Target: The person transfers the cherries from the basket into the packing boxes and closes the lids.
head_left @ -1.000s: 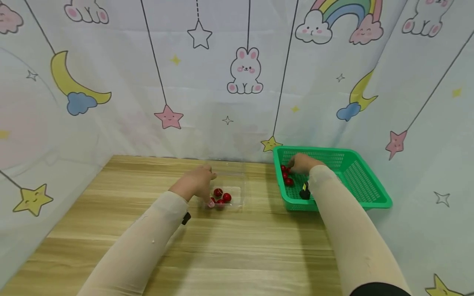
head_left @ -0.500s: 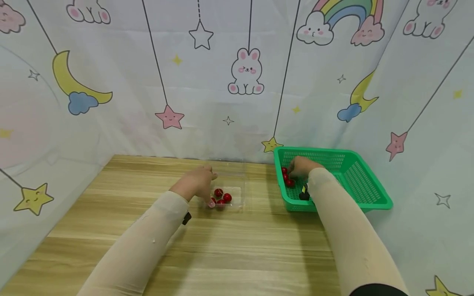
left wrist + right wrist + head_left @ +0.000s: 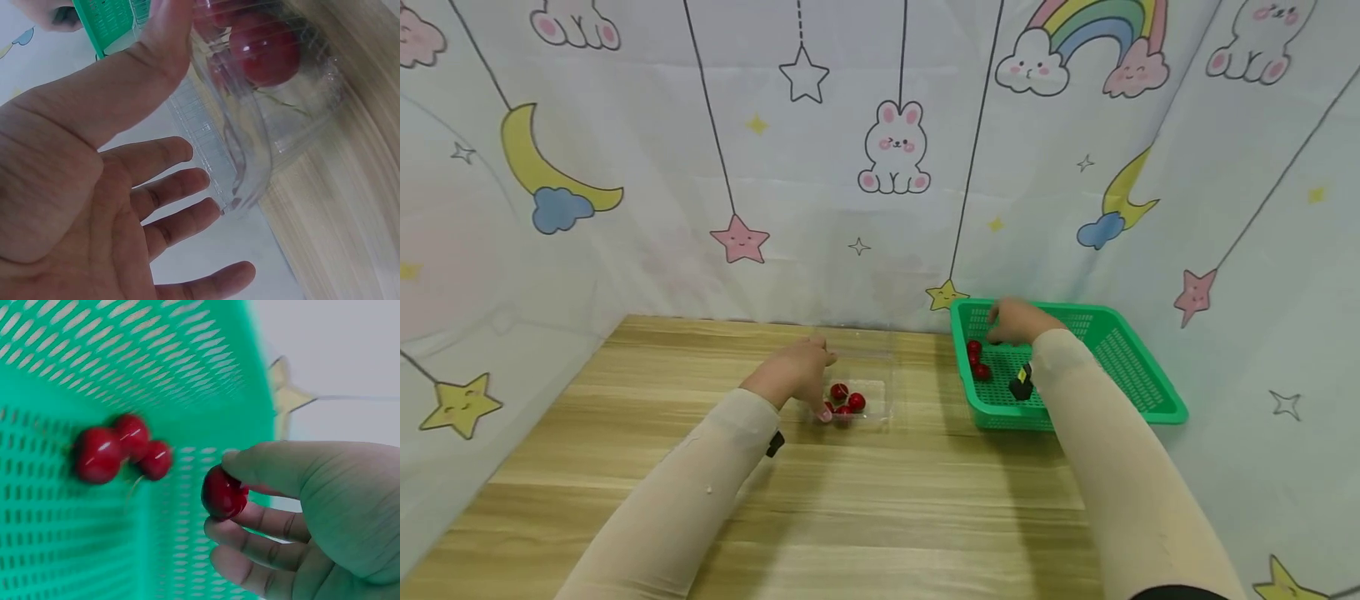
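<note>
My right hand (image 3: 1021,322) pinches a dark red cherry (image 3: 223,494) between thumb and fingers, held over the left part of the green basket (image 3: 1138,358). Three more cherries (image 3: 98,455) lie together on the basket floor, one with its stem showing. At the left side of a clear plastic box (image 3: 889,379), my left hand (image 3: 793,371) has its thumb on the front corner. Its other fingers stay spread and nearly straight, fingertips right at the box's edge in the left wrist view. Several cherries (image 3: 857,402) sit inside the box, whose clear lid (image 3: 857,342) stands up behind.
Box and basket stand toward the back of a wood-grain table (image 3: 880,508), the basket to the right. Behind them hangs a white cloth (image 3: 820,183) printed with rabbits, stars and moons. A small black device (image 3: 1021,383) shows under the right wrist.
My right hand has lifted from the basket floor, a cherry now between its fingers. The cherries left in the basket show more fully. My left hand stays at the box.
</note>
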### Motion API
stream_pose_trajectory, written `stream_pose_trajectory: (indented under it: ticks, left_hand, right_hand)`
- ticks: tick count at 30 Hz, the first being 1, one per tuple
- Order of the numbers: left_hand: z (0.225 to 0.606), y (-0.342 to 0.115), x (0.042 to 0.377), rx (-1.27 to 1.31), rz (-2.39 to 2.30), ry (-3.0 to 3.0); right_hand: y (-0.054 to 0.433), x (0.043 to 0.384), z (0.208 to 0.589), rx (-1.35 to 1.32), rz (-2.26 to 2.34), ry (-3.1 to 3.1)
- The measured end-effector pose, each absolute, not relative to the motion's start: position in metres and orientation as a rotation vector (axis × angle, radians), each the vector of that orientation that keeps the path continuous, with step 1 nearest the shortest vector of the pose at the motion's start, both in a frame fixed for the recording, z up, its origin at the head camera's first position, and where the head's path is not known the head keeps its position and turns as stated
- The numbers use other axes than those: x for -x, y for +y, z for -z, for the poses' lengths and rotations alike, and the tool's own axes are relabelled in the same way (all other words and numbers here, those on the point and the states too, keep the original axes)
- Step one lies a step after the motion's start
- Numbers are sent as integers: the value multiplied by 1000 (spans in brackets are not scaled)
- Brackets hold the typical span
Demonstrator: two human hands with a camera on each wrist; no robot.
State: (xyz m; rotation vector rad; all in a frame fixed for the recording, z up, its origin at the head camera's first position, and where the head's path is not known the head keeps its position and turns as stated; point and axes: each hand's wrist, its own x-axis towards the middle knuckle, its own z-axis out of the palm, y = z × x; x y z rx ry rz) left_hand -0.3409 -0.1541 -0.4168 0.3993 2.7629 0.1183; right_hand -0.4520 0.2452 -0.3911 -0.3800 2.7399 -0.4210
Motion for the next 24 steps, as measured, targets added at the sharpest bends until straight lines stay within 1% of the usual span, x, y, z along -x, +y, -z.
stream_pose_trajectory:
  ticks: [9,12,18,24]
  left_hand:
    - [420,-155,344,-389,-122,2758]
    - [420,-155,343,-387,-127,2762]
    - [419,-154,343,-383,-132,2760]
    - [418,-153,343,-382,-136,2759]
  right_hand:
    - [207,435,356,543,450,2863]
    - [194,431,350,580,452,2864]
    - [168,422,350,689,455,2831]
    - [140,409,360,812,437,2745]
